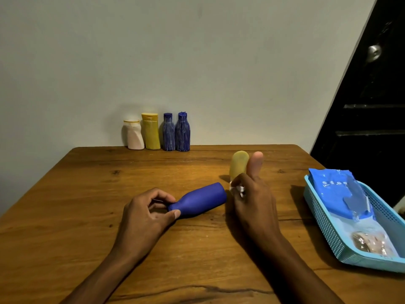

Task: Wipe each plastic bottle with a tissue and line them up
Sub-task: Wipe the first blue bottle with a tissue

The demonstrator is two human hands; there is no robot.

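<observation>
— Table (87, 216) at mid-task: four bottles (156, 132) stand lined up against the wall. Which step is in hand?

— Wiping, by the look of it. Blue bottle (201, 199) lies on its side; left hand (144, 212) pinches its neck, right hand (252, 194) clutches a crumpled tissue (238, 189) just off its base, thumb raised.

— Next?

— Probably stand it in the row; yellow bottle (238, 164) waits behind.
</observation>
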